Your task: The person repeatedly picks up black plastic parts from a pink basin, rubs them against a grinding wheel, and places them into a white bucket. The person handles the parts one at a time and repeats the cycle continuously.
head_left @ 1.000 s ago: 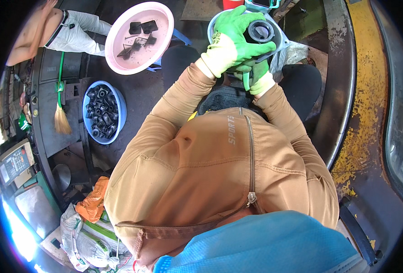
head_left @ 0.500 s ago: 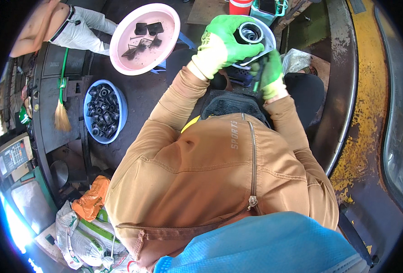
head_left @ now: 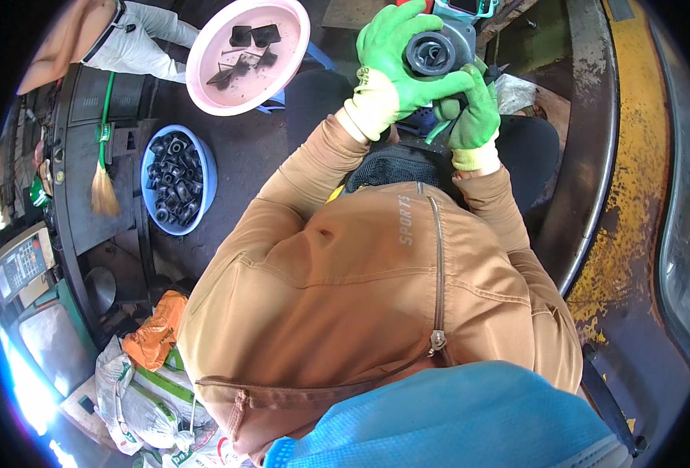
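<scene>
The left hand (head_left: 388, 58) is spread wide in its green glove, thumb and fingers wrapped around a black part (head_left: 431, 53) whose round, hollow end faces up. The part is held in the air ahead of the knees, tipped slightly toward the body. The right hand (head_left: 476, 117) is narrow, fingers curled about a slim green item (head_left: 437, 132), perhaps a tool handle; its fingertips come up just beside the left thumb. Whether it touches the part cannot be told.

The step in hand looks like close work on the part's near side, the left steadying and the right working. The next move probably calls for a firm left grip, with the left thumb kept clear of the item's hidden end.

Farther out, to the left, is a pink basin (head_left: 219, 39): 2 flat black pieces lie toward its far edge, with thin dark scraps nearer the middle. Below it, on the floor, a blue basin (head_left: 211, 179) is heaped with black parts (head_left: 177, 183). Left of that hangs a broom (head_left: 105, 195).
</scene>
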The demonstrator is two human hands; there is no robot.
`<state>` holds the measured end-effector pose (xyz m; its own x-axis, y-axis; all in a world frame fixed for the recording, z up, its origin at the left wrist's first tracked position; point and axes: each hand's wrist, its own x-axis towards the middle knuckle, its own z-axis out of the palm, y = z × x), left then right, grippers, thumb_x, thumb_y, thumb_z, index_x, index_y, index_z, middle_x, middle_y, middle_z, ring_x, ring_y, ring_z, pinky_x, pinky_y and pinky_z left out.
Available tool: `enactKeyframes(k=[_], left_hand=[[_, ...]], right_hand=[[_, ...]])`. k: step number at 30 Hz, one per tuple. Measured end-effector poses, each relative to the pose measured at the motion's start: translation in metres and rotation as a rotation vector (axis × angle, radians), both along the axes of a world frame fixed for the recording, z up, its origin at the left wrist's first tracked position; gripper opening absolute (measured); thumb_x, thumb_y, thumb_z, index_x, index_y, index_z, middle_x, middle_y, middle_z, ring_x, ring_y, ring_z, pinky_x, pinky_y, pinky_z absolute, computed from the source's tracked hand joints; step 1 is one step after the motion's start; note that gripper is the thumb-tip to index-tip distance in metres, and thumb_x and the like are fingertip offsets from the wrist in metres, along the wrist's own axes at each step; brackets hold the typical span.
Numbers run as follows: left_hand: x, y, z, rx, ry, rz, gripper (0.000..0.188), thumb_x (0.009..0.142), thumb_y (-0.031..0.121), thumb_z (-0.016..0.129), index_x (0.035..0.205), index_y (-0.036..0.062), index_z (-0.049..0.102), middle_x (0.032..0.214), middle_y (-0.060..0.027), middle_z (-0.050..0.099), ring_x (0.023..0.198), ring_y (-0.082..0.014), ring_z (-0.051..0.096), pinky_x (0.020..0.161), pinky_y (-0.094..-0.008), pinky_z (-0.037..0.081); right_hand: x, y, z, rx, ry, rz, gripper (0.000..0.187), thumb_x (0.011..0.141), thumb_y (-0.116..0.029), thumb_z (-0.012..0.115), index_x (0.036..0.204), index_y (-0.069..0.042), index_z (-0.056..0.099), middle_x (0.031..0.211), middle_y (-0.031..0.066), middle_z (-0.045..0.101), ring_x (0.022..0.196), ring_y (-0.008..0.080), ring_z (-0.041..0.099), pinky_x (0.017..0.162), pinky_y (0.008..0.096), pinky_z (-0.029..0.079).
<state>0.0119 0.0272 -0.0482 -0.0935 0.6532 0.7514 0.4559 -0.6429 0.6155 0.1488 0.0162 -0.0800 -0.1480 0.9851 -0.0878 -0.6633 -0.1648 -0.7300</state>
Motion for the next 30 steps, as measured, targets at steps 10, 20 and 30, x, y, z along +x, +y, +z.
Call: enactKeyframes(k=[10, 20, 30], left_hand=[[-0.029, -0.001, 0.022, -0.121, 0.365, 0.01, 0.048, 0.058, 0.022, 0.084, 0.101, 0.0076, 0.066, 0.107, -0.0153, 0.067, 0.098, -0.0364, 0.062, 0.083, -0.0451, 0.048], [-0.031, -0.016, 0.036, -0.309, 0.574, -0.096, 0.041, 0.059, 0.019, 0.078, 0.096, 0.0076, 0.066, 0.093, -0.0131, 0.066, 0.087, -0.0358, 0.057, 0.077, -0.0452, 0.045], [-0.032, -0.017, 0.04, -0.291, 0.603, -0.084, 0.041, 0.059, 0.015, 0.075, 0.097, 0.0065, 0.065, 0.097, -0.014, 0.065, 0.089, -0.0364, 0.057, 0.08, -0.0447, 0.044]], right_hand=[[0.03, 0.017, -0.014, 0.243, -0.687, -0.099, 0.027, 0.1, -0.028, 0.054, 0.116, -0.007, 0.06, 0.084, 0.0014, 0.061, 0.065, 0.0076, 0.056, 0.056, 0.0213, 0.043], [0.044, 0.019, 0.029, 0.94, -1.382, 0.062, 0.031, 0.091, -0.01, 0.064, 0.122, -0.01, 0.066, 0.088, 0.0097, 0.065, 0.079, 0.0205, 0.065, 0.07, 0.0282, 0.05], [0.038, 0.013, 0.009, 0.904, -1.314, -0.045, 0.028, 0.091, -0.01, 0.065, 0.118, -0.009, 0.068, 0.104, 0.0147, 0.071, 0.091, 0.0232, 0.07, 0.077, 0.0306, 0.054]])
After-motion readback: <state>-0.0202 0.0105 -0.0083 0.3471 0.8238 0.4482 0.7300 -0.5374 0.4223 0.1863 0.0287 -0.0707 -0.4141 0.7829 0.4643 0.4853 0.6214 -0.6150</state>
